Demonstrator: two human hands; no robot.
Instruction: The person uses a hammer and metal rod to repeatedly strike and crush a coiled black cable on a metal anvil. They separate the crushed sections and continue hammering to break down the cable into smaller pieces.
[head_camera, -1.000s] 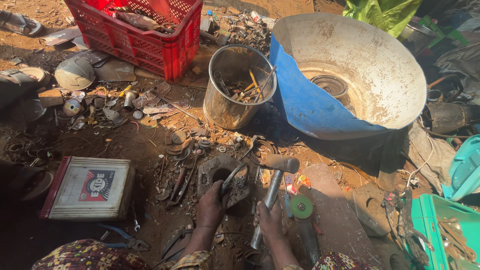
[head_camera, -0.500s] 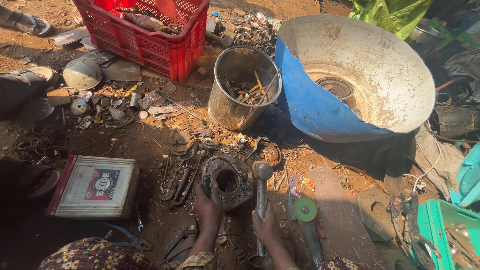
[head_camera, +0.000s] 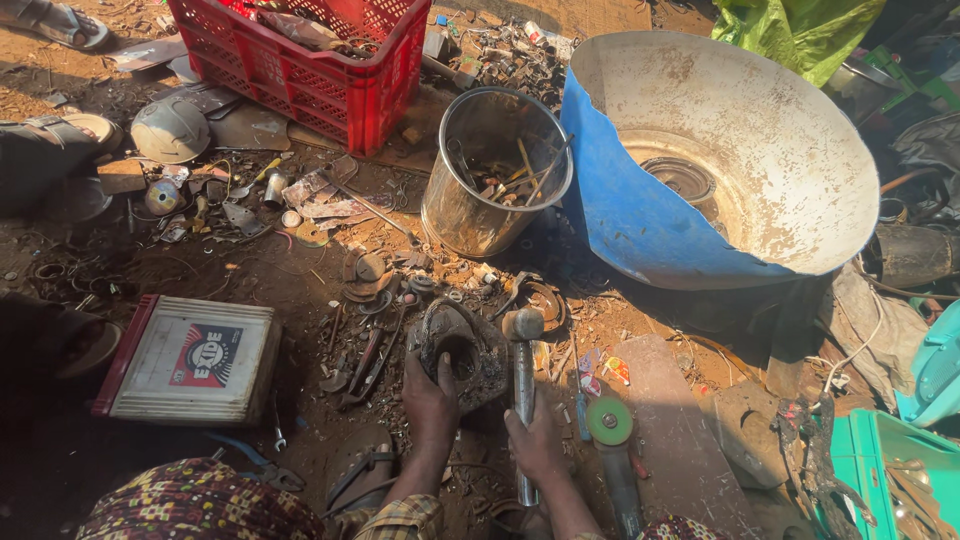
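Head view: left hand (head_camera: 430, 400) grips one rusty round metal casing (head_camera: 462, 350). Right hand (head_camera: 535, 440) clamps one steel-handled hammer (head_camera: 523, 385), beside one green-disc grinder (head_camera: 612, 455).

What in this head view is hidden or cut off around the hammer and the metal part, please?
- Hammer: the right hand covers the middle of its handle.
- Metal part: its near edge lies under the left hand; its hollow is in shadow.
- Grinder: its body runs off the bottom edge.
- Steel bucket: its wall hides the lower ends of the rods inside.
- Red crate: cut off by the top edge.
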